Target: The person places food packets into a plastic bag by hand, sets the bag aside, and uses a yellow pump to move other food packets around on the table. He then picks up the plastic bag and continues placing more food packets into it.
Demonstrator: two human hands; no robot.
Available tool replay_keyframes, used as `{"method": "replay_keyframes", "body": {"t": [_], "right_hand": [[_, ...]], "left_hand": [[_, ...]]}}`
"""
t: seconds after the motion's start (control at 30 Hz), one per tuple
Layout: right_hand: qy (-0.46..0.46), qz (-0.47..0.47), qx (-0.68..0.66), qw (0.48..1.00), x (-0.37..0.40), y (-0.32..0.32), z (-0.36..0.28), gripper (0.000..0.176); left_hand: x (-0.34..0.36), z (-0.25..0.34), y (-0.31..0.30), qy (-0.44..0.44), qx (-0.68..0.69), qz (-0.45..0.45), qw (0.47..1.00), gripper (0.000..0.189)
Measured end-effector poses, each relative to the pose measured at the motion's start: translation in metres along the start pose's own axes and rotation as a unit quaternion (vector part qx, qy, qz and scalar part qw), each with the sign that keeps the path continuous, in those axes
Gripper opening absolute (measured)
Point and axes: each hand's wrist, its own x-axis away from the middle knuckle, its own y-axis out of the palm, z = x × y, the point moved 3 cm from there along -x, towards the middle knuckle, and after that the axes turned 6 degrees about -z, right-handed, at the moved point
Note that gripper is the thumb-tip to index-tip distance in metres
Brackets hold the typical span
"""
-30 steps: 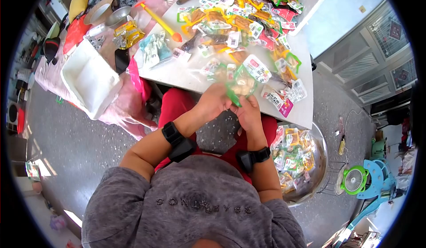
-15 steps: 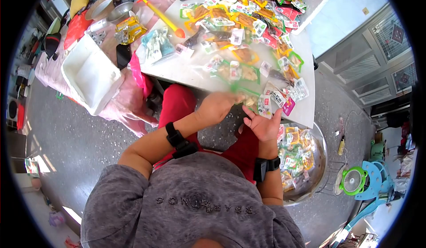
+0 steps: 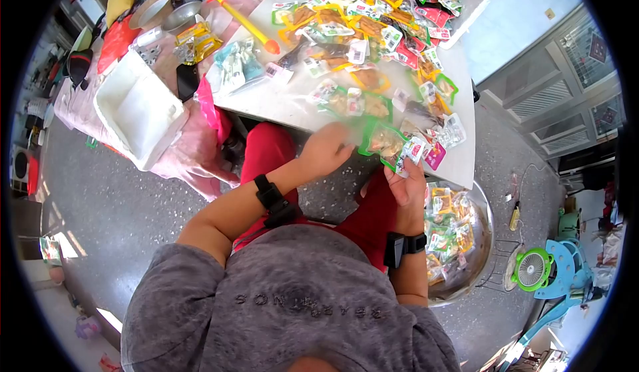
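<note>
My right hand (image 3: 406, 187) grips a green-edged snack packet (image 3: 386, 142) by its lower corner, just off the near edge of the white table (image 3: 279, 105). My left hand (image 3: 325, 152) hovers at the packet's left side with fingers loosely bent, nothing clearly held in it. Several more snack packets (image 3: 363, 32) in orange, green and red lie heaped across the table beyond my hands. Both wrists wear black bands.
A metal basin (image 3: 480, 239) filled with packets sits on the floor at my right. A white foam box (image 3: 136, 112) rests on pink cloth at the left. A yellow stick (image 3: 245, 24), a metal bowl (image 3: 178, 16) and a green fan (image 3: 531, 269) are also around.
The packet went from both hands into my right hand alone, which dipped toward the basin then rose to the table edge. My left hand stayed by the table edge.
</note>
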Motion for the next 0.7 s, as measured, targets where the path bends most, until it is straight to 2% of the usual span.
{"method": "replay_keyframes", "body": {"t": [0.07,0.17,0.27,0.47,0.57,0.67,0.7], "right_hand": [[-0.018,0.029,0.007,0.999,-0.001,-0.014,0.001,0.033],[-0.026,0.056,0.002,0.998,0.0,-0.018,0.003,0.033],[-0.011,0.063,0.01,0.998,-0.001,-0.025,0.01,0.033],[0.059,0.064,0.028,0.996,-0.001,-0.02,0.017,0.032],[0.082,0.051,0.004,0.995,-0.003,-0.024,0.02,0.033],[0.106,0.05,-0.019,0.993,-0.004,-0.027,0.022,0.034],[0.115,0.053,-0.022,0.992,-0.005,-0.028,0.023,0.034]], "left_hand": [[-0.013,-0.003,0.005,-0.009,-0.048,-0.006,0.999,0.032],[-0.021,-0.015,0.022,-0.056,-0.129,-0.092,0.986,0.029],[-0.03,-0.02,0.028,-0.154,-0.147,-0.22,0.952,0.025],[-0.026,-0.013,0.011,-0.187,-0.043,-0.179,0.965,0.02],[-0.019,-0.023,0.016,-0.152,-0.025,-0.106,0.982,0.019],[-0.021,-0.01,0.014,-0.152,-0.057,-0.153,0.975,0.018],[-0.021,-0.008,0.014,-0.125,-0.068,-0.147,0.979,0.018]]}}
